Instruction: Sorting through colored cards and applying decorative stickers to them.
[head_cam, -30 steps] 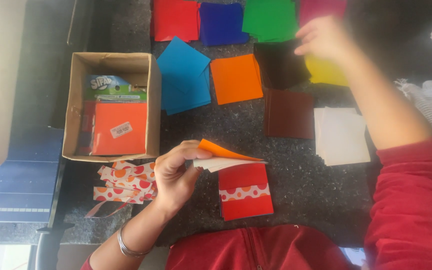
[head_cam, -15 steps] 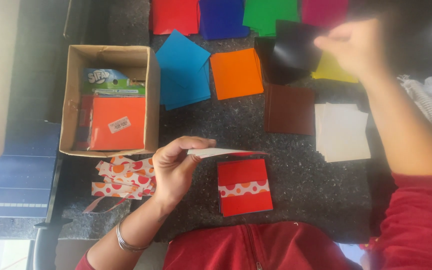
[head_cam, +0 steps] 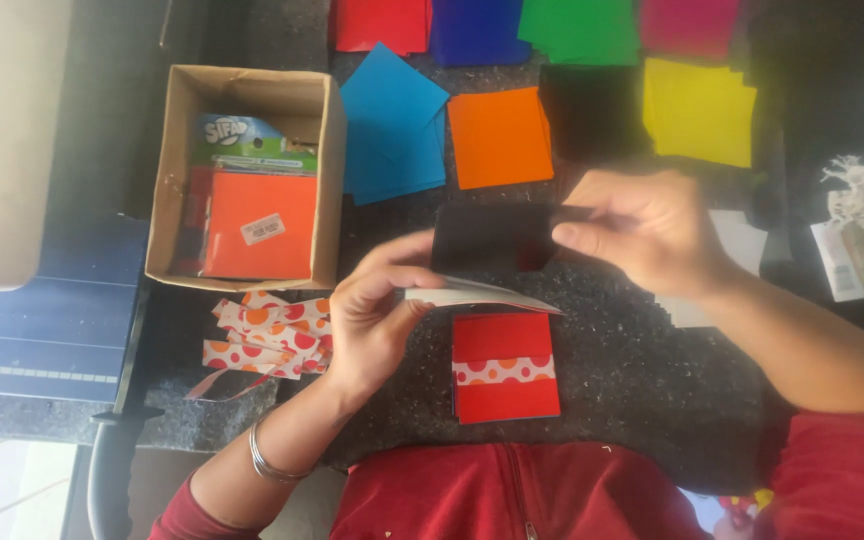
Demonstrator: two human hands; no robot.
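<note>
Black paper (head_cam: 487, 238) sits at the centre of the worktop view, lifted off the dark counter (head_cam: 652, 400) and pinched along its right edge by the right hand (head_cam: 652, 235), thumb on top and fingers beneath, so the sheet stays flat and level. Left hand (head_cam: 377, 315), at 8 o'clock from that sheet, is closed on a folded white sheet (head_cam: 477, 295), gripped at its left end so the free end points toward 3 o'clock just under the black one. The two hands are apart; the two sheets overlap in the view, and I cannot tell whether they touch.

At 6 o'clock from the held sheets lies a red square (head_cam: 505, 367) with a dotted ribbon band across it, flat on the counter close to the person. Loose dotted ribbon strips (head_cam: 267, 335) are heaped at 9 o'clock, just beside the left wrist. A cardboard box (head_cam: 174, 180) at 10 o'clock holds an orange paper pack and a green-topped packet, its open top facing up, within easy reach.

Coloured sheets are laid out by colour across 12 o'clock: blue (head_cam: 392, 130), orange (head_cam: 500, 135), yellow (head_cam: 700, 108), with red, dark blue, green and pink along the top edge. White sheets (head_cam: 742, 240) lie partly hidden under the right hand.
</note>
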